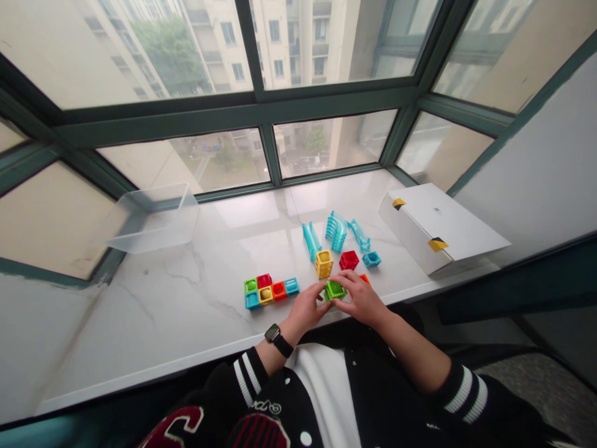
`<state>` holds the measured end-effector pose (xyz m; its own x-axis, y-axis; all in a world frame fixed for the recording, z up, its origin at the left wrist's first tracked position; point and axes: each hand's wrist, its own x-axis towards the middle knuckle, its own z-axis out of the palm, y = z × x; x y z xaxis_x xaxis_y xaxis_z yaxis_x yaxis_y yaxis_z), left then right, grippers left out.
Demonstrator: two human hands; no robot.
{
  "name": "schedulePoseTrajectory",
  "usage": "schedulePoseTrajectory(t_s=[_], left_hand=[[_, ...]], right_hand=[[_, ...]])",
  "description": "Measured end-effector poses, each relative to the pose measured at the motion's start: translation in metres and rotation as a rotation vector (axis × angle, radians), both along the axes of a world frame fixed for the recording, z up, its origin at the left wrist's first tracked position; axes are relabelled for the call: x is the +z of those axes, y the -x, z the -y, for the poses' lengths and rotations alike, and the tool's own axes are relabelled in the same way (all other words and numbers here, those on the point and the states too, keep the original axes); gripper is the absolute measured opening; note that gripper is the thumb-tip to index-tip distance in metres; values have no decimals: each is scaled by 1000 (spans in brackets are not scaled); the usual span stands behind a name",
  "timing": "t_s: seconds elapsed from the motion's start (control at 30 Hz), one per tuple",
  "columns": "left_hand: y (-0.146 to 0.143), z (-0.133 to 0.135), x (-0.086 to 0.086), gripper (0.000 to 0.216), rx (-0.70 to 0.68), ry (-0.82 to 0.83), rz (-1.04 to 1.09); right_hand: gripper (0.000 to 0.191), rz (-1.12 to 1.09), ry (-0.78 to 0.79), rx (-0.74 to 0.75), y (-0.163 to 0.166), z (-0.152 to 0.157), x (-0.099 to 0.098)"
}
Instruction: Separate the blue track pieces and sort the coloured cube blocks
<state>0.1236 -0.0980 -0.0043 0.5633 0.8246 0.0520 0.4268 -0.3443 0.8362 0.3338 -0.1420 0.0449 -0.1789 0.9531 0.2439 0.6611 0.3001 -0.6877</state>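
Observation:
Between my two hands, near the front edge of the sill, is a green toy block. My left hand has its fingers on the block's left side, and my right hand grips it from the right. Just beyond stand a yellow block and a red block. An orange block is partly hidden behind my right hand. To the left, several joined blocks in green, red, blue, yellow and orange lie together. A small blue block sits farther right.
Behind the blocks lie clear blue track pieces: a straight one, a curved one and a narrow one. A clear plastic bin stands at the back left. A white box occupies the right, below the windows.

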Motion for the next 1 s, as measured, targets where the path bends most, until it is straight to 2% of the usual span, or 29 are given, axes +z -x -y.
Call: schedulePoseTrajectory(t_s=[0.43,0.53,0.63,0.7,0.8,0.9,1.0], left_hand=[[-1,0,-3,55,-10,-14,-10],[7,-3,-1,68,-36,4,-10],[32,-13,5,73,4,4,15],[59,-22,9,57,95,-60,12],[105,-33,11,35,245,-248,-70],[143,-37,5,33,326,-323,-159],[165,-35,-7,35,372,-363,-237]], right_hand=[[48,1,5,16,-1,-1,-1],[49,17,10,19,-1,-1,-1],[49,39,12,30,-2,-1,0],[49,62,9,39,-3,-1,2],[55,112,-19,22,-5,0,6],[60,147,-105,-33,-2,-1,15],[50,111,-236,-71,8,-3,30]])
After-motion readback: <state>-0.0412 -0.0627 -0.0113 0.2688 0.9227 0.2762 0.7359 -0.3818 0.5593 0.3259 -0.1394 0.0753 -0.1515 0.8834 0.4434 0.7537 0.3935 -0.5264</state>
